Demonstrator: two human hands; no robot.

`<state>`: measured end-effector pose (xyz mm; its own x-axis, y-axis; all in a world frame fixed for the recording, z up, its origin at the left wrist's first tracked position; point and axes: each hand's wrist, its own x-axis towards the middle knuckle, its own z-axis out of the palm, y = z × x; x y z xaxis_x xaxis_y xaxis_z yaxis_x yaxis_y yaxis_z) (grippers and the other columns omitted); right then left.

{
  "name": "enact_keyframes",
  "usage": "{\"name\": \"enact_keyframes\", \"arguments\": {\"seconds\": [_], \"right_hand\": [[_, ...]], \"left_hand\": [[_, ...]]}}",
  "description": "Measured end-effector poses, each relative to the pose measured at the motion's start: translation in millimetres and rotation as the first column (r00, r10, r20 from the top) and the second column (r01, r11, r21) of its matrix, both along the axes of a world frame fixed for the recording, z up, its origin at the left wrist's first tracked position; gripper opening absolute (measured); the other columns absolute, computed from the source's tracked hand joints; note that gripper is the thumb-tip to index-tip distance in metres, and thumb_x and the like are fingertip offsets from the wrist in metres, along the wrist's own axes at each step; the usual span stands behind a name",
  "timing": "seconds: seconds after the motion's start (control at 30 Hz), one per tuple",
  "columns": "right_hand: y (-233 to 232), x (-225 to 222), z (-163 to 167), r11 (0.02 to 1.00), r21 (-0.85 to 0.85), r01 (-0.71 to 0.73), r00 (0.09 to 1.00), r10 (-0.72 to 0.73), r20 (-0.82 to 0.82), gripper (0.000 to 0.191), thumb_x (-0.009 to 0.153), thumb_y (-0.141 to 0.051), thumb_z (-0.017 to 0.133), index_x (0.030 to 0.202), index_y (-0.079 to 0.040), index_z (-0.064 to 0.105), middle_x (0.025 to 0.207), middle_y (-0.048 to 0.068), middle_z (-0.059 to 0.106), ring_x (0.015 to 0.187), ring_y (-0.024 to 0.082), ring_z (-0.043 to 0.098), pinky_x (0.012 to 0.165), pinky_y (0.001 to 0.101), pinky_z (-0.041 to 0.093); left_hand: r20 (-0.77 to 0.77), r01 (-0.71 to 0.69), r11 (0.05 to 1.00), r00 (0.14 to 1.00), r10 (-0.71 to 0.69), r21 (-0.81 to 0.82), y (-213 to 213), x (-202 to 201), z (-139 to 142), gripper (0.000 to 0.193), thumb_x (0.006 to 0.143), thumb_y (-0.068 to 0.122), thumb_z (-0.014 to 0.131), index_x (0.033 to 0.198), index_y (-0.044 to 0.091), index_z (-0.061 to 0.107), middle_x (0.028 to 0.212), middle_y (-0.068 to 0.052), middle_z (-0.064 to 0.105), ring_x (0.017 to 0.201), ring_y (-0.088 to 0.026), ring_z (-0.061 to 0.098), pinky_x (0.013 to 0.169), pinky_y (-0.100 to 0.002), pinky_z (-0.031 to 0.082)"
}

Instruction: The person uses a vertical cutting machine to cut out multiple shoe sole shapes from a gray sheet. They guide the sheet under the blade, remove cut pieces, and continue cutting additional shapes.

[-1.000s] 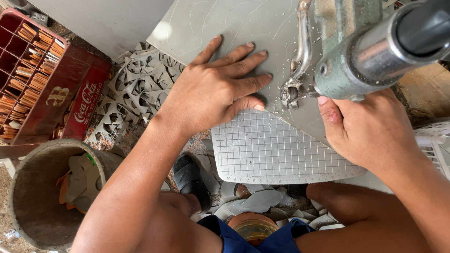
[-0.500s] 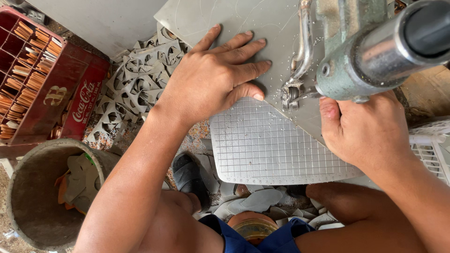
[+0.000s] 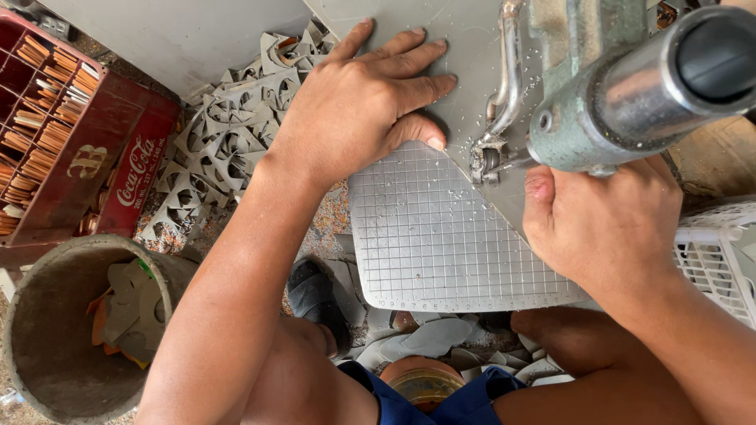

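Head view: I look straight down at my two bare hands working a grey sheet at a cutting machine.
Grey sheet: a thin, flat panel lying on the gridded surface of the machine, running up and away from me under the cutting head.
Left hand: spread flat, fingers apart, palm pressing down on the sheet, thumb tip at the sheet's near edge.
Right hand: resting just below the machine's metal barrel, thumb pointing up toward the blade; I cannot tell whether its fingers are curled on anything, as they are hidden.
Cutting point: small metal foot touching the sheet between my two hands, with pale chips scattered around it.
How the sheet handles: I judge it light and fairly stiff, smooth enough to slide, with edges that may be sharp; best held by flat palm pressure well clear of the blade.
Floor: grey cut-out scraps piled to my left.
Red crate: far left, holding small tan pieces.
Bucket: lower left, with scraps inside.
White basket: at my right.
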<state>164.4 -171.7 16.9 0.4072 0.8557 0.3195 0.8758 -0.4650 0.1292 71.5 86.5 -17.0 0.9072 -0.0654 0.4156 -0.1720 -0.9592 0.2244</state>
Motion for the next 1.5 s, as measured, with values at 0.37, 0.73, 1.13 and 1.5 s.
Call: {"name": "enact_keyframes", "arguments": {"seconds": [0.37,0.73,1.13,1.5], "right_hand": [[-7,13,19,0.961,-0.270,0.058,0.998,-0.051,0.033,0.028,0.095,-0.037,0.070,0.096,-0.011,0.080,0.081,0.007,0.074,0.077,0.025,0.068,0.085,0.0421,0.056],[9,108,-17,0.954,-0.040,-0.297,0.802,0.226,-0.553,0.132,0.046,-0.057,0.093,0.158,-0.004,0.047,0.123,0.009,0.072,0.116,0.028,0.068,0.099,0.0446,0.052],[-9,64,0,0.968,0.112,-0.224,0.841,0.250,-0.480,0.071,0.058,-0.056,0.091,0.108,-0.009,0.076,0.103,0.007,0.075,0.100,0.029,0.071,0.090,0.0453,0.054],[-12,44,1,0.957,0.210,-0.198,0.921,0.255,-0.296,0.064,0.061,-0.055,0.091,0.102,-0.007,0.077,0.111,0.011,0.074,0.115,0.035,0.063,0.106,0.0510,0.045]], "left_hand": [[0.070,-0.174,0.983,0.983,0.170,0.061,-12,1,0,0.069,0.091,0.064,0.060,0.132,0.010,0.073,0.151,-0.017,0.059,0.140,-0.031,0.051,0.120,-0.058,0.033],[-0.145,-0.188,0.980,0.970,0.196,0.062,-76,-40,7,0.058,0.105,0.035,0.050,0.140,-0.011,0.052,0.150,-0.035,0.044,0.146,-0.044,0.039,0.114,-0.072,0.026],[-0.150,-0.135,0.989,0.978,0.144,0.067,-63,-21,5,0.052,0.107,0.030,0.045,0.143,-0.006,0.053,0.155,-0.025,0.044,0.148,-0.037,0.038,0.114,-0.076,0.018],[-0.067,-0.242,0.970,0.968,0.241,-0.002,-89,-39,16,0.036,0.102,0.028,0.063,0.125,0.002,0.071,0.145,-0.026,0.057,0.138,-0.038,0.052,0.115,-0.063,0.040]]}}
